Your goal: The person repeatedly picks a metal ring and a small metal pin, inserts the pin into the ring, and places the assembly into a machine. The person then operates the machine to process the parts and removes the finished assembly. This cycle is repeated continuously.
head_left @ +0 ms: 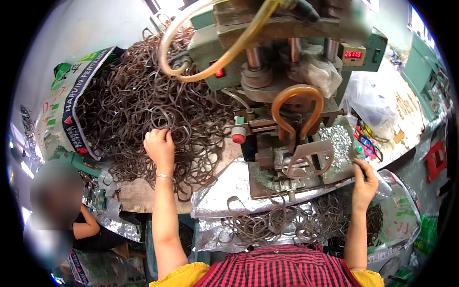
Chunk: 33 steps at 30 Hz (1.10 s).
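Note:
My left hand [159, 148] reaches into a large heap of dark metal band rings [143, 95], with thumb and fingertips pinched on the near edge of one metal ring [164, 117]. At the right, my right hand [366, 185] is beside a green push button [359, 150], fingertips at or just below it, holding nothing visible. Between my hands stands a green press machine [260, 86]. A metal ring [306, 173] sits at its front tooling, around a metal plate [310, 154]. Whether the right fingertips touch the button is hard to tell.
Small silver scraps [336, 143] lie on the press bed. A red stop button [238, 138] faces my left. More loose rings [258, 225] lie on silver sheeting before me. A printed sack [71, 105] borders the heap. Another person [88, 225] sits at lower left.

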Available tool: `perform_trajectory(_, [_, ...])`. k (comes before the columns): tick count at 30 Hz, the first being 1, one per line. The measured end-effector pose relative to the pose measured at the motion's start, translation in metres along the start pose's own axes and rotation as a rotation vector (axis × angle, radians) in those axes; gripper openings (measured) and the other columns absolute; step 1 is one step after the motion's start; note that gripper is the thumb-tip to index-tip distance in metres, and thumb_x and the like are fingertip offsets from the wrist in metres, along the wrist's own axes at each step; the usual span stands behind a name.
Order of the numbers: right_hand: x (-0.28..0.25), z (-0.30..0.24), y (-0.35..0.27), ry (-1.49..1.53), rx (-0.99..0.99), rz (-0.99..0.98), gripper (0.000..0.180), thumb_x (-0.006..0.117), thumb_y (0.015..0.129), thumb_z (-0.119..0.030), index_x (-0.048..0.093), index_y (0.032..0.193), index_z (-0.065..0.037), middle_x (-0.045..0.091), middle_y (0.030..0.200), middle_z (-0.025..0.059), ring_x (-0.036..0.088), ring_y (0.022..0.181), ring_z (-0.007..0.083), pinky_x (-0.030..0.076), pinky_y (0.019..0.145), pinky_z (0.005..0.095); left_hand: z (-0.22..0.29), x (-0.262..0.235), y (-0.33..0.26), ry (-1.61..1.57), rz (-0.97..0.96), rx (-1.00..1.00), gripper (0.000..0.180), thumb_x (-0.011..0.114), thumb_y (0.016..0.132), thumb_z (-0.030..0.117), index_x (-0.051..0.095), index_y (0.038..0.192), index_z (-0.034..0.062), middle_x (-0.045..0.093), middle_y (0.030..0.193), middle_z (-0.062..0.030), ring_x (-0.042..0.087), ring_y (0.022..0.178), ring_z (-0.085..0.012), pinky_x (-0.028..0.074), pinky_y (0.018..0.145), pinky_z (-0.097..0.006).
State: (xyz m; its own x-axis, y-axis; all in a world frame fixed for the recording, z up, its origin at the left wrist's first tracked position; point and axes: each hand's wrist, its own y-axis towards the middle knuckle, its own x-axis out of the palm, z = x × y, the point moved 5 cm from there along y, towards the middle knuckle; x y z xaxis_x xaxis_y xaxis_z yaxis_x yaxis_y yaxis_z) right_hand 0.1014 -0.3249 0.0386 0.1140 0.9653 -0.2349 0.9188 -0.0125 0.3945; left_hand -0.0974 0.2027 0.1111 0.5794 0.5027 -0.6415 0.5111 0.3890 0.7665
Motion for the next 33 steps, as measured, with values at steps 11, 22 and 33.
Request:
perform_trajectory(11, [0.123,-0.086,0.003,0.546,0.05,-0.374,0.026,0.067,0.085,-0.002,0.065,0.11,0.002,0.069,0.101,0.0087,0.065,0.096,0.016,0.05,0.087,0.0291,0.087,-0.009,-0.06,-1.123,-0.127,-0.561,0.029,0.058,0.099,0.012,0.063,0.122,-0.0052,0.062,0.083,-0.0008,0.051,0.071,-0.0072,0.042,0.065,-0.022])
perform_trajectory(22, [0.128,-0.124,-0.009,0.823,0.315,-0.467,0.043,0.063,0.086,0.003,0.051,0.127,0.006,0.063,0.117,0.0098,0.061,0.101,0.0137,0.048,0.092,0.0282,0.177,-0.12,-0.007,-1.224,0.388,-0.042,0.032,0.053,0.093,-0.01,0.058,0.124,-0.0029,0.067,0.103,-0.0149,0.064,0.081,-0.0172,0.053,0.076,-0.026])
perform_trajectory(33, [0.063,-0.01,0.025,-0.675,-0.319,-0.098,0.026,0.074,0.075,-0.013,0.068,0.098,-0.004,0.055,0.126,0.0233,0.043,0.131,0.0418,0.045,0.098,0.0511,0.234,-0.125,-0.052,-1.038,0.204,0.546,0.051,0.064,0.063,-0.011,0.072,0.11,0.0067,0.065,0.088,-0.0085,0.062,0.068,-0.0232,0.049,0.056,-0.031])
